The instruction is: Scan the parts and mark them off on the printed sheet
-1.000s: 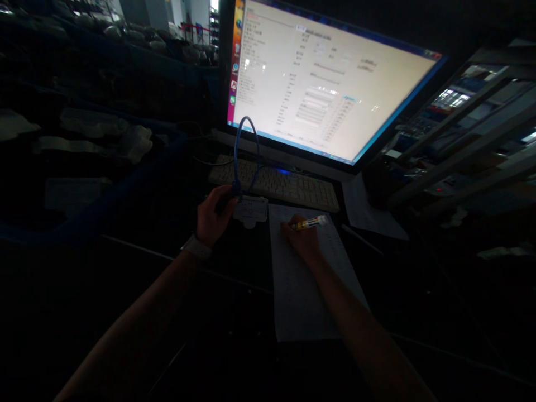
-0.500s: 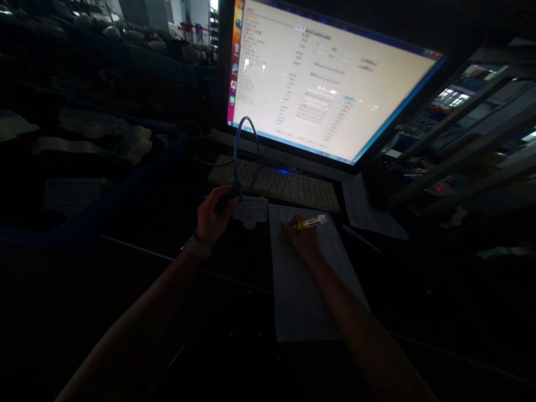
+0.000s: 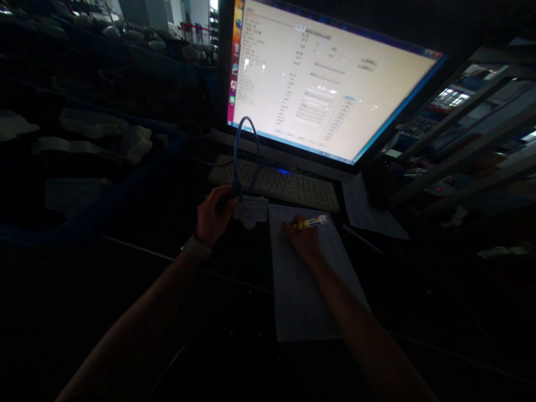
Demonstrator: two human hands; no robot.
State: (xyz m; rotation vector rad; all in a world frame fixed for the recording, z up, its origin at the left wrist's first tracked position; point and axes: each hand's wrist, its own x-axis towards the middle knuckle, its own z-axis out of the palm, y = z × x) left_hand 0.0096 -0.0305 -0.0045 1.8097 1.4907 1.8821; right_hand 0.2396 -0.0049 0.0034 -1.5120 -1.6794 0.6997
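My left hand [image 3: 214,215], a pale watch or band on its wrist, is closed on a blue cable [image 3: 236,151] that rises from the fingers in an upright loop. Just right of those fingers lies a small clear-edged card or case [image 3: 251,209] with print on it; I cannot tell whether the cable is joined to it. My right hand [image 3: 302,239] grips a pen [image 3: 310,222] with a yellow label and a whitish end. The hand rests on a white sheet of paper [image 3: 301,296], and the pen's tip is hidden behind the fingers.
A lit monitor [image 3: 326,84] stands behind a keyboard [image 3: 293,184]. Right of the sheet are a thin stick-like thing [image 3: 362,239] and another paper [image 3: 372,215]. At the left, a blue bin [image 3: 125,184] holds pale wrapped items [image 3: 92,123]. The scene is dim.
My right hand and the pen have shifted very slightly to the right over the sheet. My left hand and the blue cable stay in place.
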